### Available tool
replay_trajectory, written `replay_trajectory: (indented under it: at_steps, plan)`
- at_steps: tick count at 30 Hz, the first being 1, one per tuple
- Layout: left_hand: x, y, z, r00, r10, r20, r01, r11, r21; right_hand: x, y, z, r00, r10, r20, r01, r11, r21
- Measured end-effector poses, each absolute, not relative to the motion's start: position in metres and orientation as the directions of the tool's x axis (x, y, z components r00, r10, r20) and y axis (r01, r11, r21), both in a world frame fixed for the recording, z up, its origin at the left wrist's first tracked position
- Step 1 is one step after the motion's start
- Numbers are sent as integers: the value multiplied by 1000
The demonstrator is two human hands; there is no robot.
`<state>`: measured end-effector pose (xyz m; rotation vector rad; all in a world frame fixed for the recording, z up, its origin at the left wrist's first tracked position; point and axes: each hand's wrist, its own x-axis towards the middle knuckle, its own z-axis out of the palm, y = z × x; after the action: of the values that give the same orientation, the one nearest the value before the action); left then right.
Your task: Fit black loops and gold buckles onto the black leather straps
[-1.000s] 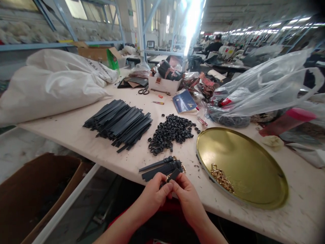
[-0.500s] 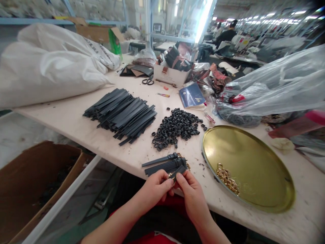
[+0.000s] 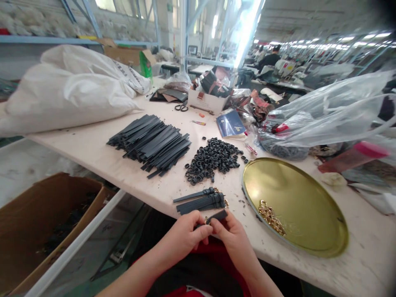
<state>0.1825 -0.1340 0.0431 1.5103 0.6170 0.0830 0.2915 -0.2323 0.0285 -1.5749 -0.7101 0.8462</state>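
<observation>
A dark strap (image 3: 219, 215) with a small gold buckle at it is held between my two hands at the table's front edge. My left hand (image 3: 192, 229) pinches the buckle end, and my right hand (image 3: 228, 229) grips the strap from the other side. Just beyond them lie several straps with buckles (image 3: 199, 202). Farther back are a heap of small black loops (image 3: 213, 160) and a large pile of flat dark strips (image 3: 150, 143). To the right, gold buckles (image 3: 270, 216) lie on a round gold tray (image 3: 300, 198).
A white sack (image 3: 74, 90) fills the table's back left. Scissors (image 3: 181, 107), a blue booklet (image 3: 230, 123) and a white box (image 3: 206, 102) are at the back. Clear plastic bags (image 3: 324, 111) lie at the right. A cardboard box (image 3: 62, 214) stands below the left edge.
The strap between my hands has turned flatter, its free end pointing more to the right. My fingers have shifted slightly on it. The camera view has tilted and moved a little.
</observation>
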Motion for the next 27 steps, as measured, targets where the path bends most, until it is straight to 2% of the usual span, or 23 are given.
replay_trajectory:
  at_steps: [4,9,12,14,16,18,20,23,25,27]
  plan:
    - [185,-128,42,836,429,-342,334,97,938,288,-233,35,539,833,-127,-52,-118,-992]
    - [194,-117,48,845,464,-265,278,41,960,327,-220,47,372,922,-105,65,-139,-988]
    - [199,-109,51,860,459,-224,293,-83,952,367,-196,46,527,847,-66,237,-221,-946]
    - [203,-102,49,827,509,-240,329,-91,940,388,-175,41,582,813,-19,451,-343,-824]
    - [206,-95,45,792,548,-270,354,-52,934,399,-153,34,573,819,-23,634,-461,-620]
    - [208,-89,40,780,555,-290,366,-28,930,403,-136,26,577,815,-53,709,-532,-462]
    - [209,-85,37,775,560,-292,372,-31,928,405,-129,22,586,807,-69,721,-559,-410]
    - [211,-82,37,764,579,-284,367,-30,930,407,-135,26,566,818,-100,706,-544,-454]
    - [214,-81,38,753,597,-278,355,-12,935,404,-147,34,510,843,-171,607,-494,-622]
    - [220,-81,39,743,609,-277,340,14,940,394,-161,45,411,876,-252,365,-412,-835]
